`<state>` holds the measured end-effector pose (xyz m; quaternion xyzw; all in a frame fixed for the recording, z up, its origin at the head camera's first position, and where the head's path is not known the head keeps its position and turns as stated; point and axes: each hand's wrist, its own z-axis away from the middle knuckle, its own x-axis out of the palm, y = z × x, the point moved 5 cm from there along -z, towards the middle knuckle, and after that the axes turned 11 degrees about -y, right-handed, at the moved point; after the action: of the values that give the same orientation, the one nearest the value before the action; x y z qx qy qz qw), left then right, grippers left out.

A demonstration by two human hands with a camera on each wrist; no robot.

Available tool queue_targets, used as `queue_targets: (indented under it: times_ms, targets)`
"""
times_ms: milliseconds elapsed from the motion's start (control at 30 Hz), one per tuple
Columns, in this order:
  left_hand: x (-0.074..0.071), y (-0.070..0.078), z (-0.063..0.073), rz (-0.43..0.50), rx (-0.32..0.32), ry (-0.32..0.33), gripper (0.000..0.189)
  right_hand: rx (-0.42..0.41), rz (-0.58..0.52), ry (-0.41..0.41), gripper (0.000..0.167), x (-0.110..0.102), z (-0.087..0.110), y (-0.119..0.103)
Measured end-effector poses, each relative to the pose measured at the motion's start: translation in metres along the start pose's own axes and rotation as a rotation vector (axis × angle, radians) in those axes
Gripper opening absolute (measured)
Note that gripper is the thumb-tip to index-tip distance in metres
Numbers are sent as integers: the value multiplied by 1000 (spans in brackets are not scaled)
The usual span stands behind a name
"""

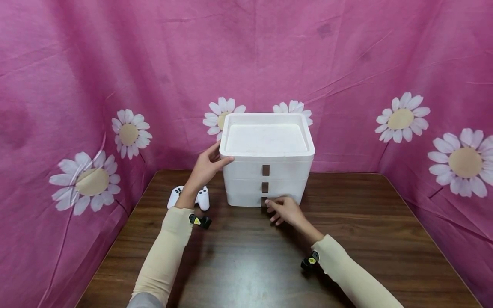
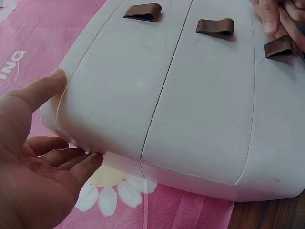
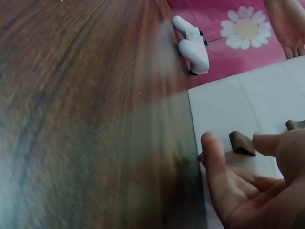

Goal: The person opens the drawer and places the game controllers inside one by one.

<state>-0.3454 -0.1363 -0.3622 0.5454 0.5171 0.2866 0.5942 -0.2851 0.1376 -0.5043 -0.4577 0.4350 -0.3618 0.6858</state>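
Observation:
A white three-drawer box (image 1: 269,170) with a recessed top stands on the table, its drawers closed. Each drawer front carries a brown pull tab; the bottom tab (image 2: 280,46) lies beside my right fingers. My left hand (image 1: 208,167) touches the box's left front corner, thumb on the front near the top edge and the other fingers along the side. Low at the front, my right hand (image 1: 286,211) is at the bottom tab. In the right wrist view, its thumb and index finger stand apart on either side of that tab, without a visible pinch.
A white game controller (image 1: 203,199) lies on the wooden table (image 1: 246,256) left of the box, partly hidden by my left forearm. Pink cloth (image 1: 254,55) with daisies hangs behind and at both sides. Black straps are on both wrists.

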Motion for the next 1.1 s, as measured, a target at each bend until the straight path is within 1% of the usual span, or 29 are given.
queue_targets:
  times_ms: [100,167,333,533,667,733,900,1100]
  targets:
    - [-2,1,1,2,-2,-2,83,5,-84,-80,48,8,-7,6]
    - [-1,2,1,5,2,-5,83,-13,-125,-106,48,11,-9,6]
    - [-2,3,0,-2,8,4,82,-42,-169,-99,42,14,-13,4]
    - [-2,1,0,7,12,-5,82,-62,-174,-85,34,16,-9,4]
    - [-1,0,0,3,19,-8,82,-56,-170,-91,32,18,1,4]
    - [-1,0,0,-5,23,-6,82,-50,-161,-106,31,21,8,4]
    - [0,2,0,5,35,-3,82,-65,-141,-151,32,28,29,3]
    - [0,1,1,15,29,-2,82,-72,-155,-200,32,36,50,5]
